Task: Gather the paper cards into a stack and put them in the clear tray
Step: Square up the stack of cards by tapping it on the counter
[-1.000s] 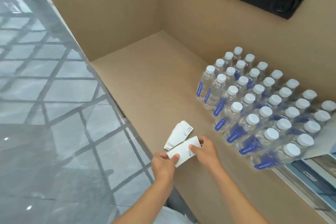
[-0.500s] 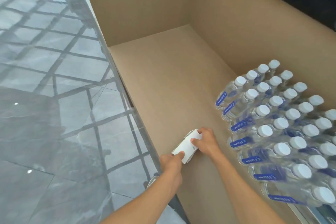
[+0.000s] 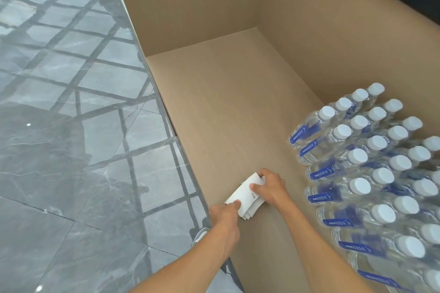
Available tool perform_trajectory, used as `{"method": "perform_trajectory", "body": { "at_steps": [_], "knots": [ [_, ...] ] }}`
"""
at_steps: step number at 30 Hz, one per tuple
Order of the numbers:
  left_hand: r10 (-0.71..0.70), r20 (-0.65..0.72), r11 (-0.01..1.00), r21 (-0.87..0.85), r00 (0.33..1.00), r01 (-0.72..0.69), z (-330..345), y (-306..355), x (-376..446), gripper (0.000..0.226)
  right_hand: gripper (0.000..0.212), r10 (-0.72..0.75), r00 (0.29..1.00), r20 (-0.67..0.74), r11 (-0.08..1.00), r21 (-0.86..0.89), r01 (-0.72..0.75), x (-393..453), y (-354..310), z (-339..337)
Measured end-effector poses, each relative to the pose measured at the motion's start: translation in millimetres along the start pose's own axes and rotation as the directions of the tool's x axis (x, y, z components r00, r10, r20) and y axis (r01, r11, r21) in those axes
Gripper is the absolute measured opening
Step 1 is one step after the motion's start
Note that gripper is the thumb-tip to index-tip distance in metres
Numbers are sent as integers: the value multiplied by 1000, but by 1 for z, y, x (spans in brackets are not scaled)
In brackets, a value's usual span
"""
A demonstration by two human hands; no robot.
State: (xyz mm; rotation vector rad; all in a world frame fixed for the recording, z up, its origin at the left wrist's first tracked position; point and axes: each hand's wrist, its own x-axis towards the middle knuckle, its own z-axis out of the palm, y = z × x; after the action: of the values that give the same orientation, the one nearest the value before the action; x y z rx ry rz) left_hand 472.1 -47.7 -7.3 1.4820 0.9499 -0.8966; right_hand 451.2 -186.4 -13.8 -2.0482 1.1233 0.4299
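Note:
A loose stack of white paper cards [image 3: 246,194] lies on the tan counter [image 3: 228,114] near its left edge. My left hand [image 3: 225,215] presses the stack's near corner with thumb and fingers. My right hand [image 3: 270,185] grips the far end, its thumb on top of the cards. Both hands hold the cards together against the counter. No clear tray is in view.
Several rows of clear water bottles [image 3: 371,169] with white caps and blue labels fill the right side of the counter. Tan walls [image 3: 321,43] close the back and right. A grey tiled floor [image 3: 66,126] lies below the counter's left edge.
The two separate card piles have been brought together into one stack under both hands. The view has swung left and down.

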Motion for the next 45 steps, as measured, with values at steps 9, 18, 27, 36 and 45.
{"method": "perform_trajectory", "body": {
  "at_steps": [9, 18, 27, 36, 45],
  "knots": [
    [29, 20, 999, 28, 999, -30, -3, 0, -1, 26, 52, 18, 1000, 17, 990, 142, -21, -4, -1, -4],
    [55, 74, 996, 64, 996, -60, -9, -2, 2, 25, 58, 99, 995, 25, 941, 323, -102, -15, 13, 1],
    [83, 280, 968, 206, 956, -144, -13, -14, 0, 14, 43, 171, 984, -55, 782, 616, -101, -60, 47, -5],
    [41, 593, 857, 392, 804, -333, 0, -55, -42, 38, 35, 271, 953, -133, 545, 838, -38, -140, 126, -1],
    [-103, 777, 670, 515, 621, -535, 20, -148, -91, 22, 21, 524, 825, -212, 269, 960, 76, -238, 223, 21]
  ]
}}
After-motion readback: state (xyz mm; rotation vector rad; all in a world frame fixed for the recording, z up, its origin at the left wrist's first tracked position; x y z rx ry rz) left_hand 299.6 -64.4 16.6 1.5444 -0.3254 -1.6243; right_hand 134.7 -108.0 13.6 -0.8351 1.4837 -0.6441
